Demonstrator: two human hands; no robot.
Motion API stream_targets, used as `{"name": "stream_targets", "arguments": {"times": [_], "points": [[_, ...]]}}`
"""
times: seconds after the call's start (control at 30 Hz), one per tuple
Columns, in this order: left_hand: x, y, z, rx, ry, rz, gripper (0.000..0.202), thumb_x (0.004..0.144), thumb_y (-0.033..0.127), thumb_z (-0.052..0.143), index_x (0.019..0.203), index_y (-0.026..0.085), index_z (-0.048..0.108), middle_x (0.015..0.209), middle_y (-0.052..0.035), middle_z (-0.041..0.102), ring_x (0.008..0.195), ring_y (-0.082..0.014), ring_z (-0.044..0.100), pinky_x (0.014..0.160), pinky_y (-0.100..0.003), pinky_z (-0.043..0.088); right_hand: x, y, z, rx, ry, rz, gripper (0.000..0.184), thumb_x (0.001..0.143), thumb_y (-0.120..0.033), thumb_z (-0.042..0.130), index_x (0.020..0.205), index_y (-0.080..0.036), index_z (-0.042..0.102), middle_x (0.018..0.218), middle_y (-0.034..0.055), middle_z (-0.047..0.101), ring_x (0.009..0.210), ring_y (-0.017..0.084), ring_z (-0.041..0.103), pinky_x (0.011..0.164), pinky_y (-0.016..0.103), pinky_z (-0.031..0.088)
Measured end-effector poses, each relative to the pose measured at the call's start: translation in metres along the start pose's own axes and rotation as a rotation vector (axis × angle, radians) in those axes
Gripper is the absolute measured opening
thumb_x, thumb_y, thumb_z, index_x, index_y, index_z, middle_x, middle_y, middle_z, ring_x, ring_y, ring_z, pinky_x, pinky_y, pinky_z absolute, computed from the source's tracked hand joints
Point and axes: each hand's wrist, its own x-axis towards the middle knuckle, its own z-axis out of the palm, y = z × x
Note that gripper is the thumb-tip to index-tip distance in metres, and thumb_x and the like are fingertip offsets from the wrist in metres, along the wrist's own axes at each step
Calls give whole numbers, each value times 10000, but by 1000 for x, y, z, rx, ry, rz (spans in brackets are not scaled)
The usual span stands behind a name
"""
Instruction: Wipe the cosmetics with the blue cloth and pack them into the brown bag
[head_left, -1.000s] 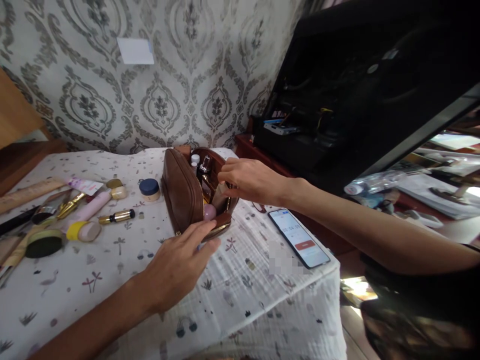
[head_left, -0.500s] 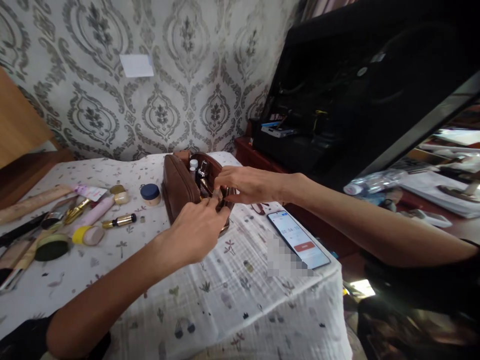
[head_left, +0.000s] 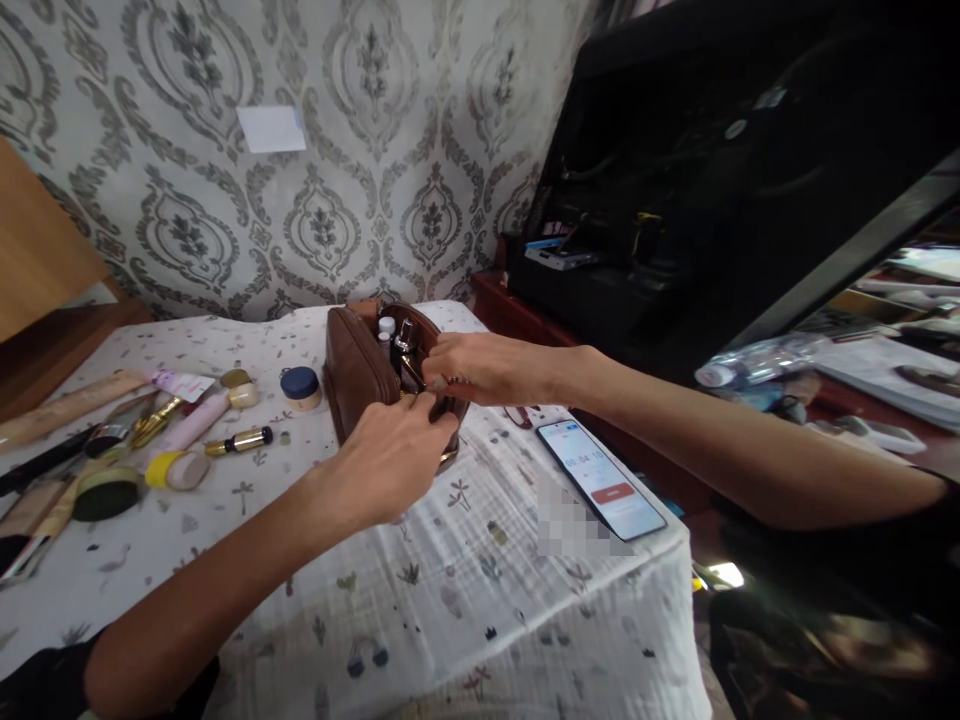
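A brown cosmetic bag (head_left: 364, 372) stands unzipped on the cloth, with several small items inside, among them a white-capped bottle (head_left: 386, 327) and a shiny silver-capped tube (head_left: 406, 335). My left hand (head_left: 401, 450) is closed at the bag's near edge, its fingers curled over the rim by the zipper. From the right, my right hand (head_left: 469, 368) reaches over the opening, fingers bent down and pressed together close to the left fingertips. Whatever lies between the right fingers is hidden.
Left of the bag lie a blue-lidded jar (head_left: 300, 386), a gold and black lipstick (head_left: 240, 441), a yellow-banded tube (head_left: 177, 469), a dark green round container (head_left: 106, 493) and several other cosmetics. A phone (head_left: 602, 478) showing a timer lies at the right edge. Behind it leans a large black screen (head_left: 675, 150).
My right hand has shifted slightly left and turned over the bag's opening, its fingers now bent lower. The left hand stays almost in place at the rim.
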Motion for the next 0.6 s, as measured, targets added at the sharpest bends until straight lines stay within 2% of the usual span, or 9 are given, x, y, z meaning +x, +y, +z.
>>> {"name": "stream_targets", "arguments": {"times": [0.1,0.3,0.6], "points": [[-2,0,1,-9,25,6,225,886,81,503,1058,157,625,1182,-129,608,1019,-280,646,678,-362,572,-2,-4,1,1,25,-1,152,882,-32,536,890,-154,626,884,69,641,953,206,573,792,303,439],[2,0,-2,-34,-16,-15,250,911,89,472,1081,163,639,1152,-107,642,983,-259,664,679,-351,554,-9,-10,1,-23,98,-23,89,925,-106,556,861,-152,597,909,87,624,915,206,556,786,319,434],[14,0,-6,-9,-86,-37,363,890,75,463,1212,153,611,1137,-96,685,823,-240,695,605,-340,498,-11,-7,9,-25,167,-65,115,916,-79,540,842,-159,574,858,72,609,888,203,525,761,322,416]]}}
